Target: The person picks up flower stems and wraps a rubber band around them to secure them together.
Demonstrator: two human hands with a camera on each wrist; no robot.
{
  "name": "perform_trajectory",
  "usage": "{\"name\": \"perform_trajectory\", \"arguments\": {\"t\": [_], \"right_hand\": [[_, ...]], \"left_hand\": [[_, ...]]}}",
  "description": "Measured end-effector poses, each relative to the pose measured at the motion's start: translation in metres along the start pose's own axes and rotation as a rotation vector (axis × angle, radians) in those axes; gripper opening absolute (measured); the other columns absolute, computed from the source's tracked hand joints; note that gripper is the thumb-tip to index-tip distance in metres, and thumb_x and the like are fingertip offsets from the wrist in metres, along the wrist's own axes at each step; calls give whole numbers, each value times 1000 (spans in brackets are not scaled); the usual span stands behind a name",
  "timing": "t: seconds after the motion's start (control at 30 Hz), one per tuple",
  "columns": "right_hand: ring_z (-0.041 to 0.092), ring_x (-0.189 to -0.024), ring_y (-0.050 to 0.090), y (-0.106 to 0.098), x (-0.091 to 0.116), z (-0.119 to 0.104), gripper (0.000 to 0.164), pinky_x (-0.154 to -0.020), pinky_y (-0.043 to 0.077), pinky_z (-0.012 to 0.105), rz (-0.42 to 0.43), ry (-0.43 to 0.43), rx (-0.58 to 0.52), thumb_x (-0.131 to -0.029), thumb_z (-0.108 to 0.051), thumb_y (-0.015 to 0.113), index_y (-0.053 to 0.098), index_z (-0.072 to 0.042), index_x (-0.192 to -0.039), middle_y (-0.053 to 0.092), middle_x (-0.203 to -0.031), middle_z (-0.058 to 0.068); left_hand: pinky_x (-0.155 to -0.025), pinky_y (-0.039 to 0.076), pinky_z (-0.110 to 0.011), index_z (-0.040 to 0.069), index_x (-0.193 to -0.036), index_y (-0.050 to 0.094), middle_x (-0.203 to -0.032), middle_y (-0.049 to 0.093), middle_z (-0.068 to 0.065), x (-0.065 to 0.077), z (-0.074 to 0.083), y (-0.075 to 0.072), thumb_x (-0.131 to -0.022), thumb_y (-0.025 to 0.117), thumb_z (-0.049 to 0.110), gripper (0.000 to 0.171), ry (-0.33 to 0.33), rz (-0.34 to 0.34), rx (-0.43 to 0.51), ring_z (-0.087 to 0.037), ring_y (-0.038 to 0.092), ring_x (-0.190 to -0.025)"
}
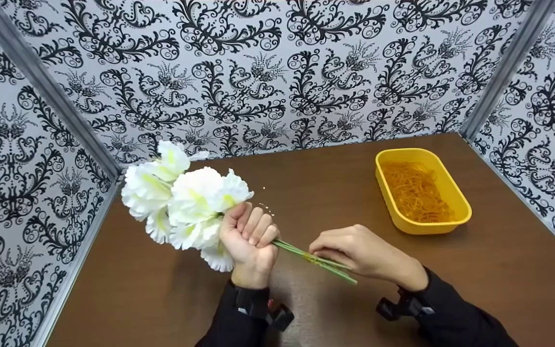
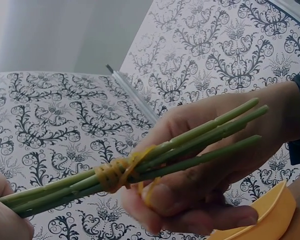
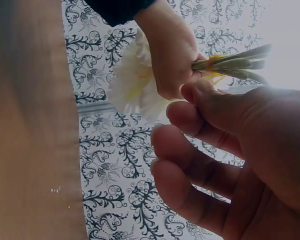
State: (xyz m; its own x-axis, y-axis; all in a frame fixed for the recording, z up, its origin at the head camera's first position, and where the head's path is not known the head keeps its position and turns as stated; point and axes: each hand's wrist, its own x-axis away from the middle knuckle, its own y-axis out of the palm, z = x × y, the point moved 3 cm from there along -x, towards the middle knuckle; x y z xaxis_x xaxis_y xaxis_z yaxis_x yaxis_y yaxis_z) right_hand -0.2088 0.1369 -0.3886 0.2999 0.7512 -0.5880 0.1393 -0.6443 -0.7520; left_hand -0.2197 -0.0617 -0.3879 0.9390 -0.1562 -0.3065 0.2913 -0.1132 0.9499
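Observation:
A bunch of white artificial flowers [image 1: 193,195] leans to the left in the head view, held above the table. My left hand [image 1: 252,243] grips its green stems [image 1: 288,246] just below the blooms. Around the stems, nearer their cut ends, a yellow rubber band [image 2: 110,175] is wound in several turns. A loose loop of that band runs to my right hand [image 1: 362,253], whose thumb and forefinger pinch it beside the stems. The other fingers of the right hand [image 3: 230,160] are loosely bent and hold nothing.
A yellow plastic tub [image 1: 460,217] with many rubber bands [image 1: 415,193] stands on the brown table [image 1: 316,183] at the right. Small white specks lie near the table's middle. Patterned black-and-white panels [image 1: 268,72] enclose the back and sides.

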Motion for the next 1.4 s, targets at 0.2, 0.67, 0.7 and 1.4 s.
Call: {"name": "perform_trajectory", "arguments": {"t": [0.2,0.67,0.7,1.4], "right_hand": [[2,-78,62,3,-1,-1,18,-68,53,17,36,-19,28,-96,-4,67,68,-17,-109,67,-93,-8],[3,-74,63,-1,-2,-4,10,-64,53,18,-16,145,-140,-96,-8,69,71,-15,-104,70,-91,-6],[3,-73,62,-2,-2,-4,10,-63,53,17,-12,149,-142,-96,-8,69,71,-15,-104,70,-90,-5],[2,-83,64,-11,0,-30,35,-71,57,29,12,272,75,-102,-21,62,63,-14,-136,71,-107,-9]], "left_hand": [[-37,13,-17,20,-61,23,-50,18,10,2,-11,-4,-91,48,12,40,-30,7,-29,-4,14,-41],[-37,13,-18,19,-61,24,-50,19,10,1,-8,-6,-91,47,12,39,7,36,-46,-4,13,-41],[-37,13,-18,19,-61,24,-50,18,10,1,-8,-6,-91,47,12,39,6,36,-43,-4,13,-42],[-38,12,-18,19,-61,24,-50,19,9,-1,-2,-11,-89,49,11,39,118,92,-15,-5,13,-42]]}}
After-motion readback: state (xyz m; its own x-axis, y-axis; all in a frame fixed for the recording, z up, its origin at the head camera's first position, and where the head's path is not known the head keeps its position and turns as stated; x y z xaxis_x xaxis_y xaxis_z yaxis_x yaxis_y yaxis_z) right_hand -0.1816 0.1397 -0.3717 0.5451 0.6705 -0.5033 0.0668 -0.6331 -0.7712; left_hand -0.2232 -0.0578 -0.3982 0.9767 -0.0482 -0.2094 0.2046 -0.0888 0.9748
